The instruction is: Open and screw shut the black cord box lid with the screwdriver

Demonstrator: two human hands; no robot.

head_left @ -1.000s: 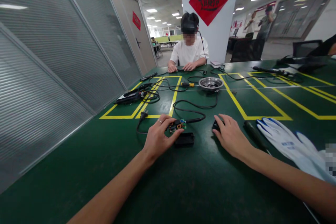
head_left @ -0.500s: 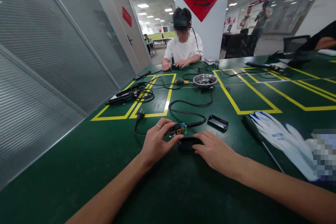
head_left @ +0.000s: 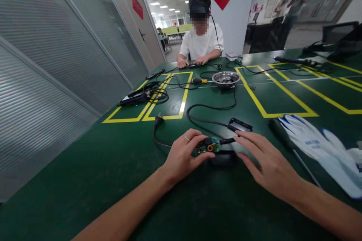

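Observation:
My left hand (head_left: pixel 185 150), a ring on one finger, pinches a small green circuit board (head_left: pixel 215 144) with a copper coil and other parts on it. From the board's right end runs a black cord with a thick sleeve (head_left: pixel 227 141). Just below the board lies a black plastic housing half (head_left: pixel 223 158), its hollow side up. My right hand (head_left: pixel 263 154) is at the right of both, fingers apart, fingertips close to the cord sleeve; whether they touch it I cannot tell. Behind that hand rests the other housing half (head_left: pixel 240 124), partly covered by the cord.
A plug (head_left: pixel 158 119) lies on the green table left of the board. Further back are a steel bowl (head_left: pixel 226 79) with small dark pieces, a yellow-black screwdriver (head_left: pixel 199 81) and coiled cables (head_left: pixel 160 96). White gloves (head_left: pixel 313 143) and a long screwdriver (head_left: pixel 283 135) lie right. A person (head_left: pixel 200 41) sits opposite.
My right hand has left the lower housing half and moved up and right to the cord sleeve, its fingers spreading. My left hand keeps the circuit board. The view has shifted slightly.

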